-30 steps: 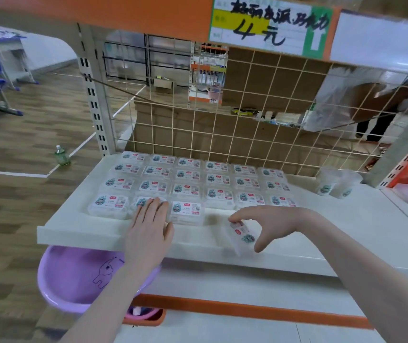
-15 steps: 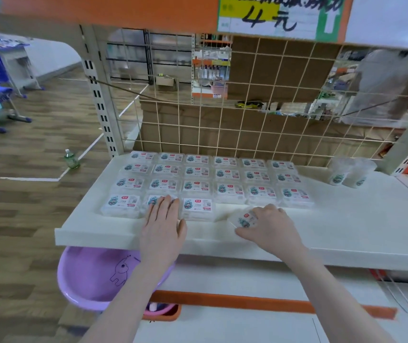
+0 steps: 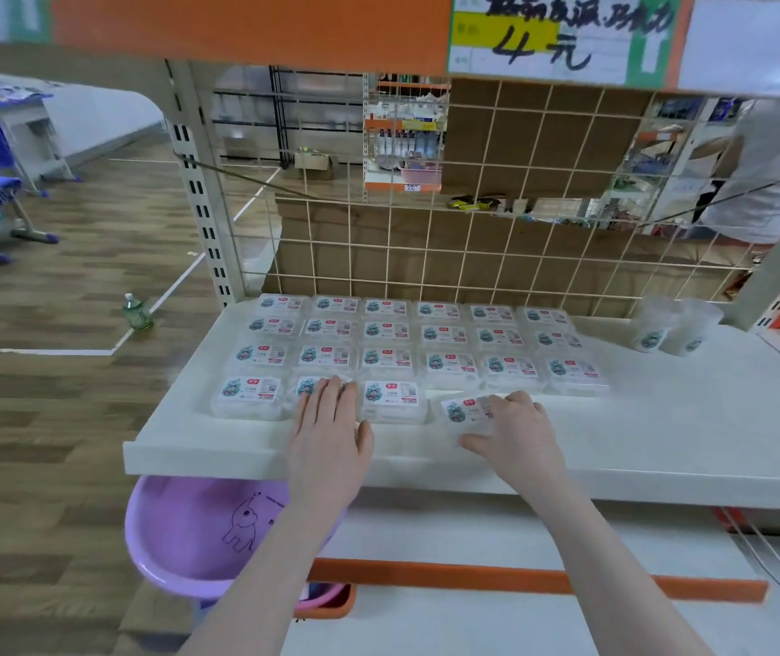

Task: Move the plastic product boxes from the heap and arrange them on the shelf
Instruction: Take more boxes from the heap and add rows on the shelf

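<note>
Lowered from a tilt, the plastic box (image 3: 466, 409) now lies nearly flat on the shelf (image 3: 662, 433), right of the front row (image 3: 319, 395); right hand (image 3: 516, 430) curls round it; left hand (image 3: 329, 426) rests flat on a boxed neighbour; best slid left, squared against that row.
</note>
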The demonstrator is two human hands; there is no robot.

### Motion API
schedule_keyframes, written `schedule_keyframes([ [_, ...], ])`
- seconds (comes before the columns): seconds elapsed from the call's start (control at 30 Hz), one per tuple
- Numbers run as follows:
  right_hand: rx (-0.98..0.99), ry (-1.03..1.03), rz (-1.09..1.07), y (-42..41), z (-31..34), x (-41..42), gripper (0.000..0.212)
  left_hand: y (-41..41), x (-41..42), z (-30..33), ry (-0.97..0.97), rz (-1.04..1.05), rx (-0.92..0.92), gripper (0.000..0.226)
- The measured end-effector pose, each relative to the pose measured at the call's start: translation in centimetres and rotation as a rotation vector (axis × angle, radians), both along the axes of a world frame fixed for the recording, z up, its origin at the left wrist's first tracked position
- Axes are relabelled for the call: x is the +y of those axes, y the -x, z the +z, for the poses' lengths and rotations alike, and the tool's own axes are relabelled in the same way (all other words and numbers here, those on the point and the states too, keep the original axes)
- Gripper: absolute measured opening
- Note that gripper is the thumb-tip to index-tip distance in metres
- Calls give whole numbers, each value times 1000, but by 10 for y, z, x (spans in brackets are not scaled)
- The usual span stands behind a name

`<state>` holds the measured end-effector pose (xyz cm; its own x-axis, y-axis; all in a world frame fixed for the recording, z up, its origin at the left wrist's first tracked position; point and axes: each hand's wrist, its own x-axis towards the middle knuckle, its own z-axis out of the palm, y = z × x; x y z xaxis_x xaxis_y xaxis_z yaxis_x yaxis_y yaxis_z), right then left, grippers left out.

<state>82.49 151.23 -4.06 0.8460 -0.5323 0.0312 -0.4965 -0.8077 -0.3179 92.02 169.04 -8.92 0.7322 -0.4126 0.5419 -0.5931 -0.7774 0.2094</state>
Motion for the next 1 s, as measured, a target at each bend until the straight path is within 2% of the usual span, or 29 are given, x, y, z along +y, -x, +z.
schedule_keyframes([
  [0.23,-48,0,-100,-16,1,11,45,0,1,1,0,-19,43,47],
  [0.6,-58,58,-180,-24,-5,27,49,-3,3,3,-51,-19,184,49],
  [0.83,-87,79,-172,-13,-6,29,49,0,11,7,-78,-65,208,52],
  [1.0,-137,98,-264,20,-12,16,45,11,10,14,-60,-126,153,53],
])
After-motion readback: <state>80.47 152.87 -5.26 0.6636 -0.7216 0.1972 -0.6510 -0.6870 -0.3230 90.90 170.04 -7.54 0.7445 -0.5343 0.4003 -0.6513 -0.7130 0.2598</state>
